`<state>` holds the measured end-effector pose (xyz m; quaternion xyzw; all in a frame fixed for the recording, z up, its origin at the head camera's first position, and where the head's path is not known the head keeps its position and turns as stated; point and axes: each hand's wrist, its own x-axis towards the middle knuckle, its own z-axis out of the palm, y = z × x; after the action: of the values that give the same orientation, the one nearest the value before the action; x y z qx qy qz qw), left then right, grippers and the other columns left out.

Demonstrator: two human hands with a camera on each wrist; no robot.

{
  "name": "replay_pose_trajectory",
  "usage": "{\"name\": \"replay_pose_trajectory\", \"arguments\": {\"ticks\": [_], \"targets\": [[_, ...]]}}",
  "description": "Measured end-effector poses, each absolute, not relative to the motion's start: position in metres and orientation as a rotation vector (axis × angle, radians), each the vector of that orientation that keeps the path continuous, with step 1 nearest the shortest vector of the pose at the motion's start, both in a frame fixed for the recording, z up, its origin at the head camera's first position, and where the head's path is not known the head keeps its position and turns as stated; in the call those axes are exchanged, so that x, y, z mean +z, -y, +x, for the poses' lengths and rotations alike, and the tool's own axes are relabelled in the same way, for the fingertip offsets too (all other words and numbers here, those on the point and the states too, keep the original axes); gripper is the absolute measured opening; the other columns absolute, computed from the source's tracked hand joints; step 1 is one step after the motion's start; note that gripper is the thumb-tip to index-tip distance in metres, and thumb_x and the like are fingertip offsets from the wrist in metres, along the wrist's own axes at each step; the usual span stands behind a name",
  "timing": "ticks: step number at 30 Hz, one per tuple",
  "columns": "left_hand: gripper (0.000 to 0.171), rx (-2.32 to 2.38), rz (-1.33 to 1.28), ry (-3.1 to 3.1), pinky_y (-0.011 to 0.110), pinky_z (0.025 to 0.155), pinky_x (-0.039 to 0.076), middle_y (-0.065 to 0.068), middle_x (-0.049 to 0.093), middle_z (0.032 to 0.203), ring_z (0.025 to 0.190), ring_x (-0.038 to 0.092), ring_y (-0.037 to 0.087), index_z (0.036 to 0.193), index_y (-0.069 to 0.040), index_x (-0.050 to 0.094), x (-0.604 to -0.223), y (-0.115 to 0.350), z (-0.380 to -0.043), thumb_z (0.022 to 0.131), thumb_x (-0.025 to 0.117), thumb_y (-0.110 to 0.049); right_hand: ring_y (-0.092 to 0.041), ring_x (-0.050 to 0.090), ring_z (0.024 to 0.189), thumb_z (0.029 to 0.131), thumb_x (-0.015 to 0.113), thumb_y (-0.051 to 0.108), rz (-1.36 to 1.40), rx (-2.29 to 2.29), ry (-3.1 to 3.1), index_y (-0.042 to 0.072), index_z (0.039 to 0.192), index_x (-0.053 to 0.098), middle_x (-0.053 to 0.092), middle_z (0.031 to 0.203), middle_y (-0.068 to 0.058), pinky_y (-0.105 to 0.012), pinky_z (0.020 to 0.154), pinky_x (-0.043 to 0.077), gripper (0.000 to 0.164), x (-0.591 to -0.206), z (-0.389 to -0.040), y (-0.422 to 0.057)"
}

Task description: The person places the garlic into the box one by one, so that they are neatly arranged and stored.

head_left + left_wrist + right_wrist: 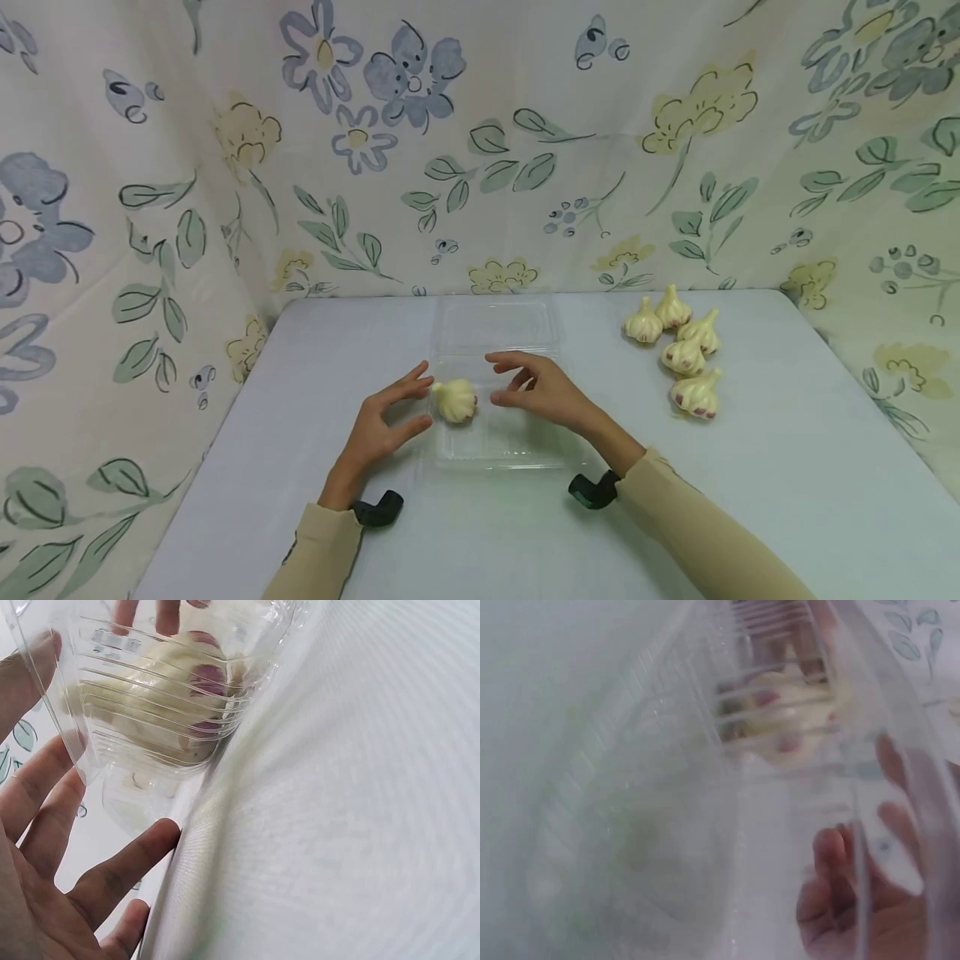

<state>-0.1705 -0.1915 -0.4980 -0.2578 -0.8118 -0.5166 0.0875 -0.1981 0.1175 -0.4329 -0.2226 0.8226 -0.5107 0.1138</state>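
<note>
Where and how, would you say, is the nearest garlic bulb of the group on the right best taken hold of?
Probably best across the rounded body of that garlic bulb, coming from above and the near side with the right hand: the body is its fullest part, the stem slants to the back right, and the other bulbs sit behind it.

Head view: forward-down over table (300,375); wrist views: low, close, tilted, sharing garlic bulb (456,402).

Six garlic bulbs (456,401), one container (517,460)
</note>
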Motion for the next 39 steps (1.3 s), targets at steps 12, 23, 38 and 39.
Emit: {"name": "replay_pose_trajectory", "arguments": {"ticks": [12,23,38,39], "targets": [[0.057,-1.530,-0.775,2.401,0.021,0.116,0.033,0.007,0.049,0.158,0.122,0.066,0.016,0.139,-0.015,0.064,-0.501,0.193,-0.171,0.085,0.081,-0.008,-0.012,0.065,0.086,0.087,0.083,0.020,-0.636,-1.633,-2.810,0.019,0.128,0.070,0.074,0.113,-0.005,-0.025,0.075,0.052,0.043,-0.427,-0.188,-0.164],[0.057,-1.527,-0.782,2.393,0.019,0.116,0.031,0.008,0.049,0.157,0.125,0.065,0.018,0.138,-0.014,0.064,-0.502,0.193,-0.172,0.084,0.081,-0.006,-0.025,0.063,0.093,0.086,0.083,0.014,-0.479,-1.617,-3.126,0.013,0.122,0.073,0.075,0.107,-0.009,-0.028,0.076,0.046,0.038,-0.432,-0.184,-0.213],[0.056,-1.528,-0.782,2.398,0.023,0.116,0.033,0.008,0.049,0.158,0.121,0.067,0.018,0.139,-0.014,0.064,-0.501,0.192,-0.172,0.085,0.081,-0.008,-0.043,0.046,0.111,0.078,0.087,0.008,-0.192,-1.406,-3.425,0.003,0.120,0.072,0.069,0.121,-0.025,-0.057,0.090,0.023,0.045,-0.432,-0.181,-0.269],[0.056,-1.523,-0.787,2.394,0.023,0.116,0.034,0.009,0.049,0.157,0.120,0.067,0.019,0.138,-0.013,0.064,-0.502,0.192,-0.172,0.085,0.081,-0.007,-0.043,0.046,0.111,0.078,0.087,0.009,-0.160,-1.392,-3.431,0.004,0.120,0.072,0.069,0.123,-0.025,-0.056,0.088,0.022,0.045,-0.432,-0.180,-0.272]]}}
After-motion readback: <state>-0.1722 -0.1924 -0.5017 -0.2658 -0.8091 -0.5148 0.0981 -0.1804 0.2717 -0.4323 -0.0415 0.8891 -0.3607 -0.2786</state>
